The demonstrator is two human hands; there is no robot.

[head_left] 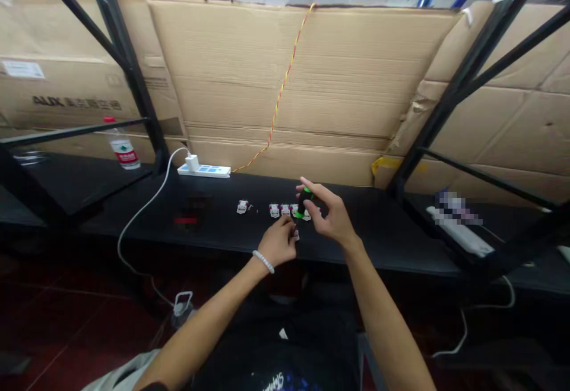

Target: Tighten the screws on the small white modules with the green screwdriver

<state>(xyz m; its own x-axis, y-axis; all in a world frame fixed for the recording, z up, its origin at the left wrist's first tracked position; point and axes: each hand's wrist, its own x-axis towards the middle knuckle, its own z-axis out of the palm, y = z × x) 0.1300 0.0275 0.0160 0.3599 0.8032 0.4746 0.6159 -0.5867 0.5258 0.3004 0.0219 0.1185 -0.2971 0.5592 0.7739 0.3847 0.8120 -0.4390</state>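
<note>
My right hand (330,213) grips a screwdriver (304,202) with a black and green handle, held upright with its shaft pointing down. The shaft's lower end reaches my left hand (279,241), whose fingers are closed on a small white part (297,235) near the table's front edge; most of that part is hidden. Just beyond my hands, several small white and purple pieces (274,210) stand in a row, partly covered by the screwdriver and my right hand. Off to the left lies a single similar white piece (243,207).
A white power strip (205,170) with a plugged-in adapter and cable lies along the back of the black table (356,254). Farther left are a red object (185,220) and a water bottle (124,148). Black metal posts flank the cardboard back wall (347,82).
</note>
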